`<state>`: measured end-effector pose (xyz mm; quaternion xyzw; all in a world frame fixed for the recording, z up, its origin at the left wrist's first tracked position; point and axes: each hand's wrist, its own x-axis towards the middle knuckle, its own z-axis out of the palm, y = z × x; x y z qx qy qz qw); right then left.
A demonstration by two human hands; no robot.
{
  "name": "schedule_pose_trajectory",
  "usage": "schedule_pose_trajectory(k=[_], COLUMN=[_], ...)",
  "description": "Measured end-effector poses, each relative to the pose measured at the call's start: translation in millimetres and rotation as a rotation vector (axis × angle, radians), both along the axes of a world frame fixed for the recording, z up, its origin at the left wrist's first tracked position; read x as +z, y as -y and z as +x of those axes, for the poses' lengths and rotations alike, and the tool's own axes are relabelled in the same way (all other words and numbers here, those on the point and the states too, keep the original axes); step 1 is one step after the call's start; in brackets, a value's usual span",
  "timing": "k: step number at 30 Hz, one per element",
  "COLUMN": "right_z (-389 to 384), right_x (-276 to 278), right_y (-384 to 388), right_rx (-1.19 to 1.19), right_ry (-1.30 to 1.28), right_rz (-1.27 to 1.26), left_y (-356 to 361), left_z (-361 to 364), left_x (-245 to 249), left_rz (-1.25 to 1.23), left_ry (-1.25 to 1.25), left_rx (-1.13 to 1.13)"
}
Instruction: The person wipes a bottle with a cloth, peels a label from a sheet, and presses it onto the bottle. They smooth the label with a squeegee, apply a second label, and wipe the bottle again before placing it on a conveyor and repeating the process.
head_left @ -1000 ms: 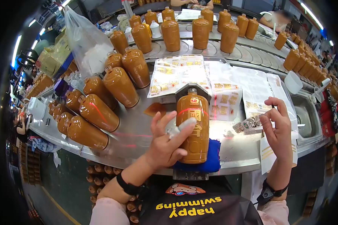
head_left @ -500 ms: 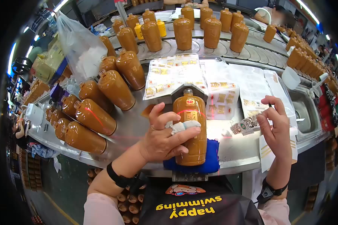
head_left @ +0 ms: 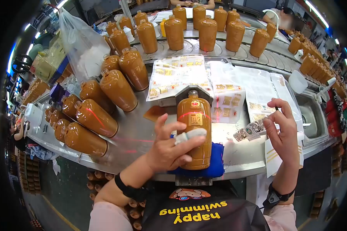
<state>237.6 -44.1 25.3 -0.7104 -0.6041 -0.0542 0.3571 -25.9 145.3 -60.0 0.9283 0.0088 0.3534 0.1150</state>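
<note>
An orange-brown ceramic bottle lies neck-away on a blue cloth at the table's near edge. A gold character label and a red laser line show on its front. My left hand rests against the bottle's left side. Its tape-wrapped index finger lies across the bottle below the label, and the thumb is raised and apart. My right hand hovers to the right of the bottle over a strip of small stickers, with its fingertips pinched on a small dark tool.
Sheets of gold labels lie behind the bottle. Several bottles lie and stand at the left, and more ride the curved conveyor at the back. Also here are a plastic bag, a white cup and a sink. Other people sit at the far side.
My left hand loosened from the bottle: the thumb lifted and the taped finger slid lower, uncovering the gold character. The conveyor bottles shifted along. My right hand stayed in place.
</note>
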Motion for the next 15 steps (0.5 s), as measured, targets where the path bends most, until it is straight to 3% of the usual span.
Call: schedule_pose_trajectory(k=[5,8,9,12,15], right_z=[-7,-23,-30,-57,-70], right_x=[14,43,53,85,98], right_y=[-11,-25,-31,-46,-50], right_rx=[0.116,0.252,0.311,0.462,0.524], right_ry=[0.046,0.138,0.14,0.081,0.084], right_rz=[0.001,0.0,0.028,0.088,0.158], left_y=[25,23,13,11,5], left_z=[-24,-29,-26,7,16], left_x=[-3,18,25,63,87], left_rz=[-0.009,-0.18,-0.258,-0.749,-1.12], left_ry=[-0.019,-0.054,-0.011,0.139,-0.064], left_rx=[0.034,-0.004,-0.103,-0.119,-0.416])
